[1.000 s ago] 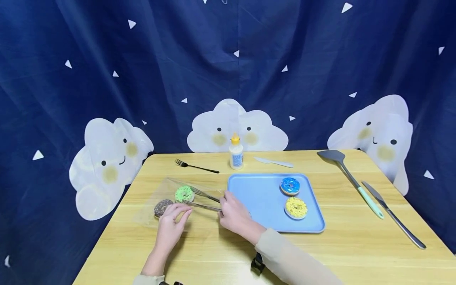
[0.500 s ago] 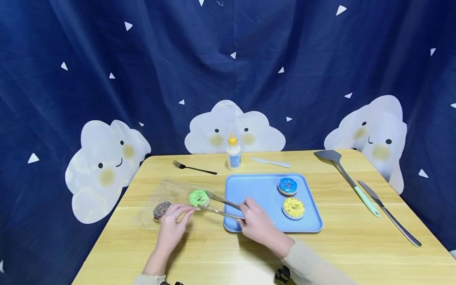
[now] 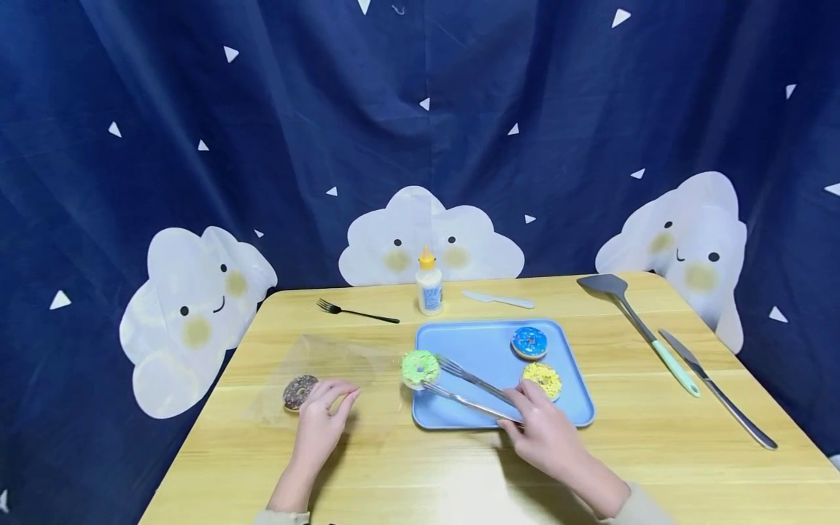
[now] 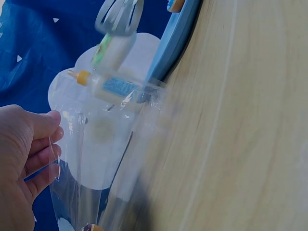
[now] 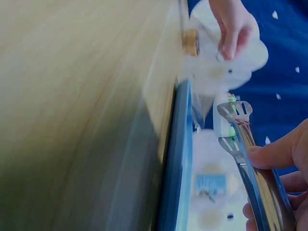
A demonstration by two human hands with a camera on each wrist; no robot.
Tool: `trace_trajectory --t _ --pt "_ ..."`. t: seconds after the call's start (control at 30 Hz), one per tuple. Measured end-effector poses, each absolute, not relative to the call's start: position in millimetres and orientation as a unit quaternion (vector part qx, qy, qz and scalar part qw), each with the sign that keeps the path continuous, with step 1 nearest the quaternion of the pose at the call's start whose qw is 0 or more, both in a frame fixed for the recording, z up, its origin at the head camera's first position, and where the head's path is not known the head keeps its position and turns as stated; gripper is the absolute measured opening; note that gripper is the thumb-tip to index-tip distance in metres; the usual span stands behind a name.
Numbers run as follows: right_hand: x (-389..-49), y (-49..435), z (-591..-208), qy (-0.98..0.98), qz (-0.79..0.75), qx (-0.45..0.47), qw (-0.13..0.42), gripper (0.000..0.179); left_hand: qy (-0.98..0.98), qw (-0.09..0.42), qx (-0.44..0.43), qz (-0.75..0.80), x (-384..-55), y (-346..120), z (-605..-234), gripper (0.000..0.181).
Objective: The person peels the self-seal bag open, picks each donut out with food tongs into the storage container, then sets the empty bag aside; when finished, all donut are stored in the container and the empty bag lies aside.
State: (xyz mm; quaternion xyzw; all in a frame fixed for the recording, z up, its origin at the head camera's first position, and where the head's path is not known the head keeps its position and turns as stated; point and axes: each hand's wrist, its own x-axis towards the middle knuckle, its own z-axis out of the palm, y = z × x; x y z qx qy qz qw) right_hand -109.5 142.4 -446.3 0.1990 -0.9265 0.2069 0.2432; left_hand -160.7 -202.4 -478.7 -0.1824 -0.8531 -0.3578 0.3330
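My left hand (image 3: pixel 321 419) pinches the edge of a clear plastic bag (image 4: pixel 91 144) between thumb and fingers. A dark brown sprinkled donut (image 3: pixel 297 394) lies in the bag, beside that hand. In my right hand (image 3: pixel 550 443) is a pair of metal tongs (image 3: pixel 471 403), gripped by its arms. Between the tips of the tongs hangs a green-topped donut (image 3: pixel 411 364), raised at the left edge of the blue tray (image 3: pixel 453 339). A blue donut (image 3: pixel 529 337) and a yellow donut (image 3: pixel 535 372) lie on the tray's right side; my right hand partly covers the yellow one.
Behind the tray stand a glue bottle (image 3: pixel 429 292) with a yellow cap and a white plastic knife (image 3: pixel 502 300). A black fork (image 3: pixel 357 313) lies at the back left. To the right are a long spatula (image 3: pixel 635 317) and a metal table knife (image 3: pixel 718 390).
The tongs in my right hand have drawn the green donut rightward out of the bag, up to the tray's left edge. My left hand has stayed at the bag.
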Motion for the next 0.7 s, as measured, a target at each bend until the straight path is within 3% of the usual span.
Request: trace_trajectory --t 0.2,0.5,0.7 --pt "-116 168 -450 -0.926 0.219 0.153 0.267 0.043 -0.855 0.336 -0.177 -0.354 -162 -205 -480 0.018" --pt "-138 167 -457 -0.946 0.228 0.074 0.220 0.037 -0.860 0.318 -0.169 -0.362 -160 -202 -482 0.018" --pt "-145 158 -457 -0.946 0.224 0.056 0.226 0.037 -0.855 0.326 -0.175 -0.364 -162 -200 -483 0.020"
